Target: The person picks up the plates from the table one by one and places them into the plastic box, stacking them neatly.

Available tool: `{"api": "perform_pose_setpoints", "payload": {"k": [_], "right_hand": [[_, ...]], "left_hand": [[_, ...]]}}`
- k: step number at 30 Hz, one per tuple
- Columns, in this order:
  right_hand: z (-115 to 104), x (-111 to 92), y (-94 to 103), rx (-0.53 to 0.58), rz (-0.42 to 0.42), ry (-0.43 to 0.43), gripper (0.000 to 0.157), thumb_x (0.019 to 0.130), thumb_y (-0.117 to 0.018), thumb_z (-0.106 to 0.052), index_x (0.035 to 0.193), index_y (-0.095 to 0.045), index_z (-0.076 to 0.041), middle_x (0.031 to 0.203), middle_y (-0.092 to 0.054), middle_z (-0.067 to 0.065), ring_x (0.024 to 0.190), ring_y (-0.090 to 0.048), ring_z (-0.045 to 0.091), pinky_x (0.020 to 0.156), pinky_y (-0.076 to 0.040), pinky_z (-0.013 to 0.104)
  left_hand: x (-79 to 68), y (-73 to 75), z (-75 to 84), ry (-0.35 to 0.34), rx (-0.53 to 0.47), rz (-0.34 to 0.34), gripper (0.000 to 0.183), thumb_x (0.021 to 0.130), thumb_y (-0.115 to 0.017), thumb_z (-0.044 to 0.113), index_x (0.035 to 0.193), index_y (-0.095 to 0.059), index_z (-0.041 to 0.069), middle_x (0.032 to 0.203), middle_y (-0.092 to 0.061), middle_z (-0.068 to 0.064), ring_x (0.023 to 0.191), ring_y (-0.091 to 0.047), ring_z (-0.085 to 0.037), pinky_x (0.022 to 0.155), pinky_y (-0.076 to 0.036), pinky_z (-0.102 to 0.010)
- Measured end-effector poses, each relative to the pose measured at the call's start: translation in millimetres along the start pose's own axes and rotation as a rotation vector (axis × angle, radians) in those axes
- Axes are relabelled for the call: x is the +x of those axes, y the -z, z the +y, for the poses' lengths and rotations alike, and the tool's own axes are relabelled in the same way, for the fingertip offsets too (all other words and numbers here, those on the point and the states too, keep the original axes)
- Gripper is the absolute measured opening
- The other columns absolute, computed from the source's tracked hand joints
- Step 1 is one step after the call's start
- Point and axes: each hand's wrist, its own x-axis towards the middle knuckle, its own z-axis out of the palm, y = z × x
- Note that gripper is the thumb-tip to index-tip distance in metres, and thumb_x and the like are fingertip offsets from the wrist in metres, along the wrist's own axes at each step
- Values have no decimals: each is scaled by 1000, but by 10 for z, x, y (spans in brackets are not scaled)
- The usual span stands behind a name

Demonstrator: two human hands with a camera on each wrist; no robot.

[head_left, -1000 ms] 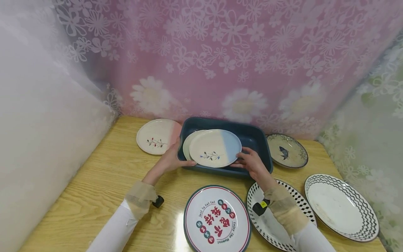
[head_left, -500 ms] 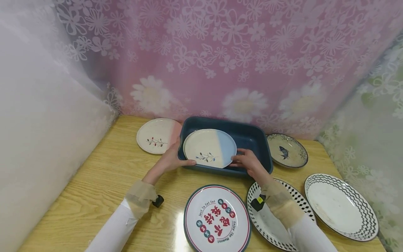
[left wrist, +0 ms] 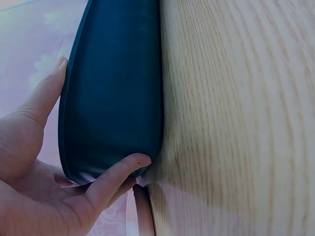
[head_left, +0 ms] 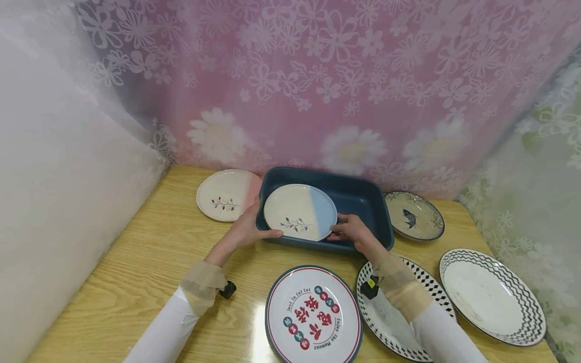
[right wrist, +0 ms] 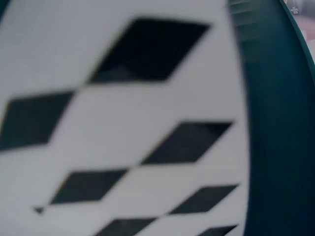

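Note:
A dark blue-green basin (head_left: 363, 201) stands at the back of the table. In its left part lies a plate (head_left: 295, 204), cream with a light-blue end and a leafy sprig. My right hand (head_left: 357, 233) reaches over the basin's front wall and pinches that plate's right edge. At the left end my left hand (head_left: 247, 227) holds the basin; the left wrist view shows its thumb and fingers spread round the basin wall (left wrist: 110, 88). The right hand is not visible in the right wrist view, where a diamond-patterned plate (right wrist: 113, 103) fills most of the picture.
Left of the basin lies a pink-ended plate (head_left: 224, 194), and to its right a fish-patterned dish (head_left: 422, 229). In front are a round plate with red characters (head_left: 308, 287), an oval diamond-rimmed plate (head_left: 386, 322) and a zigzag-rimmed one (head_left: 485, 297). A floral curtain (head_left: 290, 80) hangs behind.
My right hand has moved left with the blue-ended plate, which now covers the pale-green plate that showed beneath it. My left hand has stayed at the basin's end.

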Motion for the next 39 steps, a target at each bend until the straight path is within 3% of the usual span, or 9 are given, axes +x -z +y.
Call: {"api": "perform_pose_setpoints", "payload": {"k": [8, 16, 20, 25, 28, 31, 39], "right_hand": [[19, -21, -8, -27, -29, 36, 67, 102, -53, 4, 157, -15, 11, 116, -63, 32, 71, -70, 12, 74, -62, 31], [-14, -64, 0, -62, 9, 60, 81, 100, -56, 4, 161, -3, 3, 104, -63, 22, 67, -69, 11, 69, -61, 27], [-36, -155, 17, -140, 49, 94, 73, 101, -58, -2, 160, -15, 3, 111, -64, 26, 76, -69, 16, 74, -61, 33], [-100, -361, 52, -308, 87, 193, 45, 102, -60, -10, 144, -50, 1, 109, -65, 23, 88, -69, 28, 78, -61, 39], [-106, -488, 65, -453, 89, 271, 33, 101, -63, -14, 132, -64, -3, 98, -66, 15, 83, -65, 25, 76, -58, 36], [-75, -598, 66, -548, 74, 321, 28, 100, -67, -21, 124, -71, -8, 99, -70, 8, 84, -62, 20, 75, -53, 34], [41, -727, 53, -542, 36, 326, 22, 97, -70, -29, 110, -79, -14, 106, -74, 3, 92, -65, 18, 77, -52, 34]], "left_hand": [[-15, 6, 20, 16, 18, -12, 124, 81, -85, 41, 162, 1, 3, 167, -11, -23, 151, -22, -41, 119, -28, -58], [6, 7, 15, 11, 20, 2, 124, 80, -86, 40, 163, -1, 5, 167, -12, -21, 151, -24, -40, 118, -30, -58], [-4, 0, 20, -7, 18, 7, 123, 80, -87, 40, 163, -3, 5, 167, -15, -22, 149, -27, -41, 117, -32, -59], [-21, 1, 23, 11, 18, 7, 123, 80, -86, 42, 163, -3, 5, 167, -14, -21, 150, -26, -41, 116, -32, -60], [-20, 1, 27, 23, 12, 8, 123, 80, -86, 42, 163, -3, 6, 167, -14, -20, 151, -25, -40, 117, -31, -59], [-18, 0, 19, 28, 10, 6, 123, 80, -86, 43, 163, -3, 5, 167, -14, -21, 151, -24, -40, 118, -30, -58], [-14, 7, -26, 12, 14, 1, 118, 85, -81, 45, 163, -2, 6, 167, -15, -22, 151, -24, -40, 119, -28, -58]]}}
